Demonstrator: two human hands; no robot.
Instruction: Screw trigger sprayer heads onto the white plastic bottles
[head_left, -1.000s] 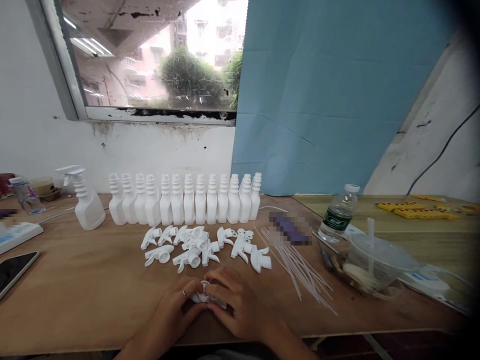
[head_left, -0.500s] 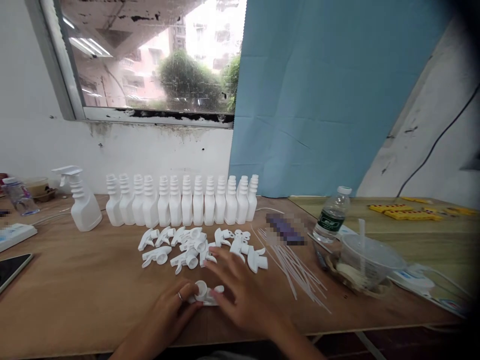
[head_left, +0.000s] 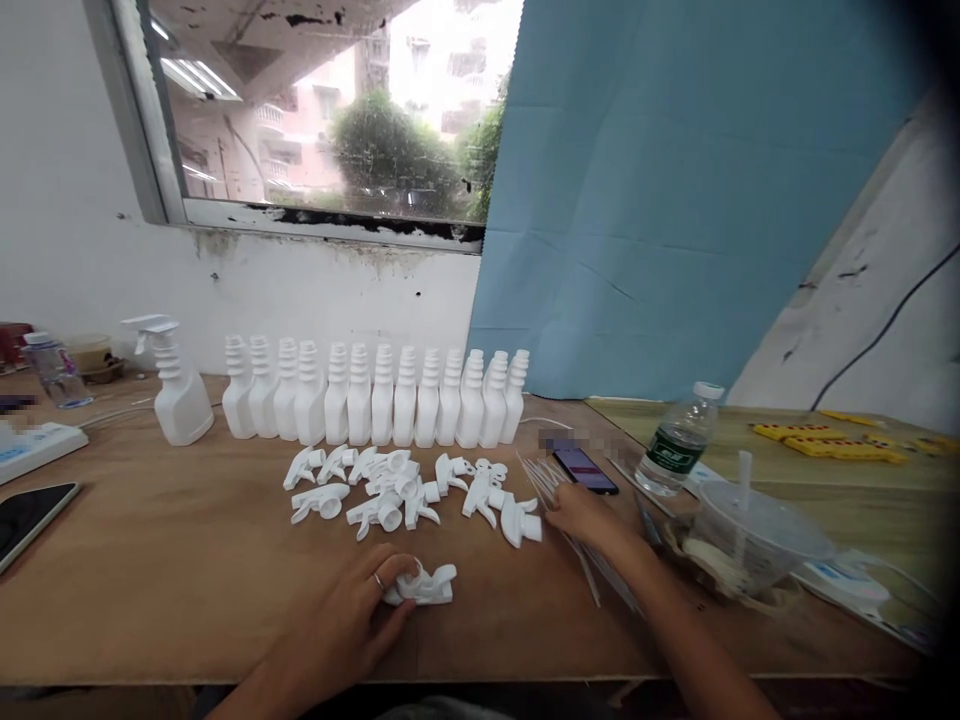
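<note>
At the front of the table, my left hand is closed round a white trigger sprayer head, its trigger end sticking out to the right. To the right, my right hand has its fingers bent down and pressed together on the bundle of thin white dip tubes; the fingertips are partly hidden. Several more sprayer heads lie in a loose group beyond my left hand. Behind them stands a row of white bottles without heads. One bottle with a sprayer head fitted stands at the left.
A phone lies just past the tubes, another phone at the left edge. On the right are a water bottle, a plastic bowl with a straw and a power strip. Yellow pieces lie farther back.
My right hand has let go of the sprayer head and moved right to the dip tubes. My left hand keeps the head in place. The view has shifted slightly.
</note>
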